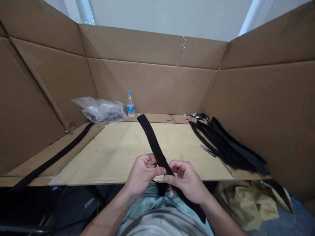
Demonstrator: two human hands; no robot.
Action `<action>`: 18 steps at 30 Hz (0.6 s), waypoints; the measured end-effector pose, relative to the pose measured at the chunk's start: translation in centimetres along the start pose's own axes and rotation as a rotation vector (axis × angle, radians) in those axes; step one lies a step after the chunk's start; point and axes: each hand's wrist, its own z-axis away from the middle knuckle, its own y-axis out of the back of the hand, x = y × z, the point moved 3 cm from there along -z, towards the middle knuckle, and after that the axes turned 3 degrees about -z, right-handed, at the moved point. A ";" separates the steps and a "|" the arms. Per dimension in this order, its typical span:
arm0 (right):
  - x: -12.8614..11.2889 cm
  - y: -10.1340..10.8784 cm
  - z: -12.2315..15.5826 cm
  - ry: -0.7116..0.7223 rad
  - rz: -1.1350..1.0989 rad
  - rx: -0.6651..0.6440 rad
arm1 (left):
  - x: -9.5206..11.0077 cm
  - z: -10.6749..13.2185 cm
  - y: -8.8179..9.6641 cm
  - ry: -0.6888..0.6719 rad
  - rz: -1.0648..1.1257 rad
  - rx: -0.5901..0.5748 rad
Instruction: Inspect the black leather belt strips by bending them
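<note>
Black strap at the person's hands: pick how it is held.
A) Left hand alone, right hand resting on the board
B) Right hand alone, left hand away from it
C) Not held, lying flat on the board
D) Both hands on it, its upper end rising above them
D: the left hand and the right hand both grip the black strap, whose upper end stands above them.

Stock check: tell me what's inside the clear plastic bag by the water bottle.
The clear plastic bag shows something dark through its lower part. The crumpled plastic covers it, so what it is, and anything deeper inside, cannot be seen.
</note>
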 end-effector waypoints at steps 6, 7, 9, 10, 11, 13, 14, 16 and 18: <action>0.5 -0.5 0.6 -0.106 -0.024 -0.105 | -0.2 0.1 0.3 0.053 0.042 -0.049; 0.5 -0.5 0.7 -0.103 -0.010 -0.110 | -0.2 0.1 0.3 0.065 0.038 -0.063; 0.5 -0.4 0.7 -0.092 0.019 -0.111 | -0.1 0.2 0.3 0.075 0.021 -0.075; 0.4 -0.4 0.7 -0.088 0.029 -0.107 | 0.0 0.2 0.3 0.075 0.012 -0.076; 0.4 -0.4 0.8 -0.087 0.037 -0.103 | 0.0 0.3 0.3 0.076 0.002 -0.076; 0.3 -0.4 0.9 -0.094 0.050 -0.095 | 0.1 0.3 0.2 0.074 -0.012 -0.075; 0.3 -0.4 1.0 -0.097 0.056 -0.092 | 0.1 0.3 0.2 0.073 -0.015 -0.072; 0.0 -0.4 1.1 -0.089 0.057 -0.094 | 0.3 0.2 0.4 0.061 -0.021 -0.049; -0.3 -0.4 1.2 -0.057 0.065 -0.081 | 0.4 0.0 0.6 0.050 -0.031 -0.013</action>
